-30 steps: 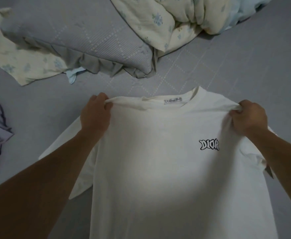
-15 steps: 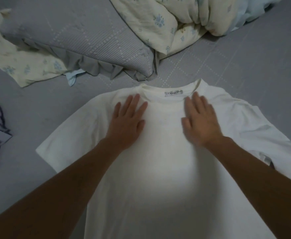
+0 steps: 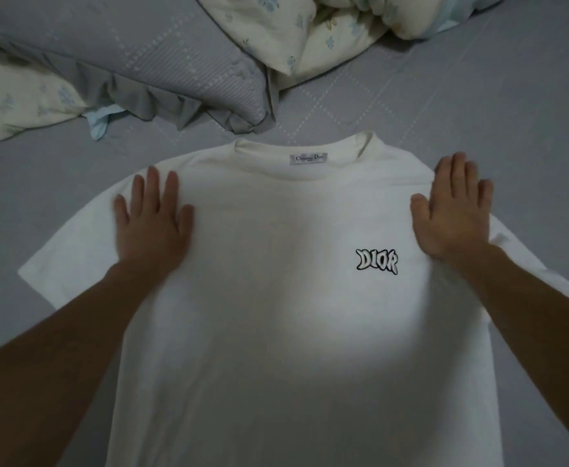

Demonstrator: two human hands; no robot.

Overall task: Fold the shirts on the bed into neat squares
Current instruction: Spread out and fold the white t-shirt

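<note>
Both hands lie flat, palms down, on the chest of a white T-shirt (image 3: 276, 298). Left hand (image 3: 153, 220) rests with straight, slightly spread fingers on the shirt's shoulder area on its side; right hand (image 3: 451, 217) does the same on the opposite shoulder, just outside the black-and-white logo (image 3: 376, 261). Neither hand pinches or curls round any cloth; they press on it with released, open palms.

Between them the shirt lies front up on the grey bed (image 3: 495, 112), collar away from the person, the neck label (image 3: 308, 158) showing inside the neckline. Both short sleeves spread out to the sides, and the body runs down out of view at the bottom edge, so the hem cannot be seen. The fabric looks smooth across the chest, with light rumpling near the right sleeve.

Beyond the collar sit a grey pillow (image 3: 125, 62) and a crumpled floral duvet (image 3: 327, 32).

As for progress, this looks like the very start: the shirt is laid out and flattened, but no fold is visible. Sleeves are not yet turned in, the sides not brought over, the length not doubled into a square. Whether other shirts wait on the bed cannot be told from this view.
</note>
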